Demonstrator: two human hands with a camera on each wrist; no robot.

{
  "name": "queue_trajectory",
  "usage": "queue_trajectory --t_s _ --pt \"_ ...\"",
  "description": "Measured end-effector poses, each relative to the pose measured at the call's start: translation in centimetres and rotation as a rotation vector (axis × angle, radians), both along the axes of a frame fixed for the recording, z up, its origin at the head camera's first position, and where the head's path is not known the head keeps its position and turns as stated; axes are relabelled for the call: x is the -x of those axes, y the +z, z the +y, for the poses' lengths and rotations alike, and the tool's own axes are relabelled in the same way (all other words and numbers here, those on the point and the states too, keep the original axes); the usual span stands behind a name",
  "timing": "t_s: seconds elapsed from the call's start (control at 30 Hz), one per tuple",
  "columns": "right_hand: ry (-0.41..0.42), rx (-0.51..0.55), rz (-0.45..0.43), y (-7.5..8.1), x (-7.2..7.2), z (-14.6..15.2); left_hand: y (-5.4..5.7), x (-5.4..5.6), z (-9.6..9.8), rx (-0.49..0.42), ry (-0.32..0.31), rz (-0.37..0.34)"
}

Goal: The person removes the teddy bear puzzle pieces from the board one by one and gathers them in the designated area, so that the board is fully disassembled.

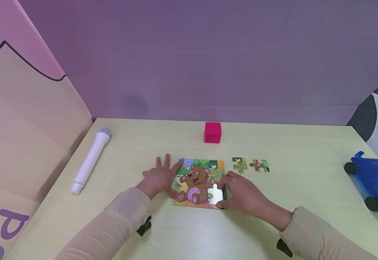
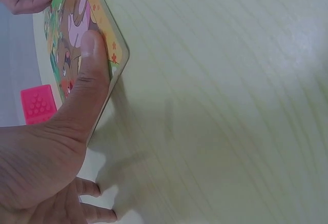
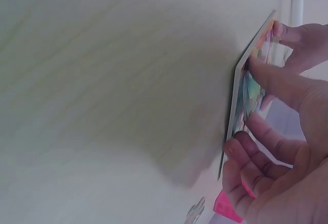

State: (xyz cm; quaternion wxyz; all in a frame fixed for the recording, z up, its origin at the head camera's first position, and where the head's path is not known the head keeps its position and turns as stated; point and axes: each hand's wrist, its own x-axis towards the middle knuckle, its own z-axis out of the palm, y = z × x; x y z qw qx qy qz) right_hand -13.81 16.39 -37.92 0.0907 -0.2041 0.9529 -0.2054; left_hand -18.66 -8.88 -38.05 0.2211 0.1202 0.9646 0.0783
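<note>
A flat puzzle board (image 1: 195, 177) with a brown bear picture lies on the table. My left hand (image 1: 160, 180) is at its left side with fingers spread. The left thumb (image 2: 92, 55) rests on the board's face near a corner, while other fingertips touch the table. My right hand (image 1: 242, 193) is at the board's lower right. Its thumb and index finger pinch a puzzle piece (image 1: 215, 194), which shines white with glare and lies over the board. In the right wrist view the right thumb (image 3: 277, 80) and fingers reach over the board's edge.
Two loose puzzle pieces, a bird piece (image 1: 239, 163) and a paw piece (image 1: 259, 165), lie right of the board. A pink cube (image 1: 213, 132) stands behind it. There is a white toy microphone (image 1: 91, 160) at left and a blue toy car (image 1: 375, 184) at right.
</note>
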Motion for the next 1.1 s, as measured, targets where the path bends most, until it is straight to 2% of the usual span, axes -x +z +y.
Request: queue_trajectory --t_s 0.17,0.43,0.63,1.1 --pt "0.014 0.023 -0.024 -0.2 0.2 0.2 -0.1 0.0 0.1 0.001 0.001 -0.006" --pt "0.048 -0.008 0.033 -0.1 0.3 0.3 0.2 -0.1 0.2 0.024 -0.012 0.004" --pt "0.044 -0.029 0.022 0.1 0.3 0.4 0.4 -0.2 0.1 0.024 -0.014 0.0" --pt "0.071 0.045 0.028 0.9 1.3 2.7 0.5 -0.2 0.1 0.024 -0.012 0.002"
